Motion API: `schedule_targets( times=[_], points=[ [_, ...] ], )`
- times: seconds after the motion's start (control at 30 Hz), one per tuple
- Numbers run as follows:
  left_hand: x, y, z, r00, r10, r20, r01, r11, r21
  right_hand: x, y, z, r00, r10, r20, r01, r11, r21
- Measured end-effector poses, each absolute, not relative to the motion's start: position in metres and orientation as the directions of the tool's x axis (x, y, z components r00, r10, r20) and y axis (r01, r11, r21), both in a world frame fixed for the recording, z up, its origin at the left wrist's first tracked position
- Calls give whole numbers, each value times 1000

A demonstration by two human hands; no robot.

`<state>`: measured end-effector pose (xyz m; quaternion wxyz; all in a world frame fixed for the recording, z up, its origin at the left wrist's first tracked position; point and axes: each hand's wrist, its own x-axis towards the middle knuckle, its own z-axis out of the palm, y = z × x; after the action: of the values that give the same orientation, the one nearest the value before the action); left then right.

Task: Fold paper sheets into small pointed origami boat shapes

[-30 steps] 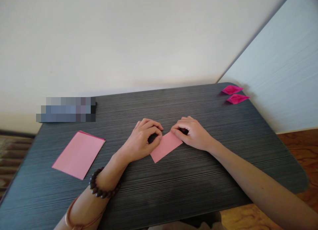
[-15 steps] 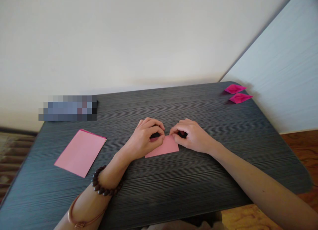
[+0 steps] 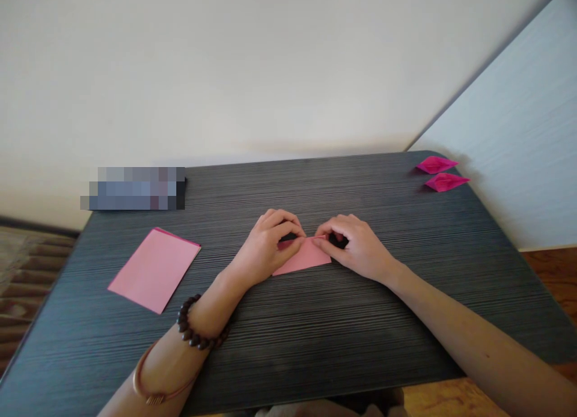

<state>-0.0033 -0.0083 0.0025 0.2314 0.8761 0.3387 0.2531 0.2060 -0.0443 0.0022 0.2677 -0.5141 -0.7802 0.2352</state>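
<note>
A folded piece of pink paper [image 3: 304, 258] lies at the middle of the dark table, its long edge toward me. My left hand [image 3: 274, 243] pinches its far edge between thumb and fingers, covering the paper's left part. On the same far edge, further right, my right hand [image 3: 354, 243] has its thumb and index finger closed on the paper. The fingertips of both hands are a short gap apart. What the far edge looks like under the fingers is partly hidden.
To the left lies a stack of pink paper sheets [image 3: 155, 270], with a darker pink edge showing. Two magenta folded paper shapes [image 3: 437, 164] sit at the far right corner. A blurred-out object [image 3: 135, 191] rests at the back left. A wall [image 3: 270, 74] borders the table [image 3: 279, 351].
The view has shifted slightly, so things on the table appear a little further right. Both hands remain on the folded paper; its visible part looks narrower, and a raised bit shows at my right fingertips.
</note>
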Motion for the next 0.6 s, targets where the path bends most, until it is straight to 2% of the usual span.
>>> schedule_targets(
  times=[0.2, 0.43, 0.5, 0.6],
  points=[
    [-10, -6, 2, 677, 687, 263, 532, -704, 470, 204, -44, 0, -238, 952, 192, 728, 306, -613],
    [-12, -7, 3, 635, 736, 235, 625, -668, 405, 207, -45, 1, -222, 961, 166, 750, 277, -601],
    [-13, -6, 4, 641, 731, 234, 623, -674, 397, 207, -45, 0, -237, 955, 178, 743, 296, -601],
    [-17, -3, 5, 679, 705, 206, 609, -697, 379, 209, -44, -3, -318, 912, 257, 708, 409, -575]
  ],
)
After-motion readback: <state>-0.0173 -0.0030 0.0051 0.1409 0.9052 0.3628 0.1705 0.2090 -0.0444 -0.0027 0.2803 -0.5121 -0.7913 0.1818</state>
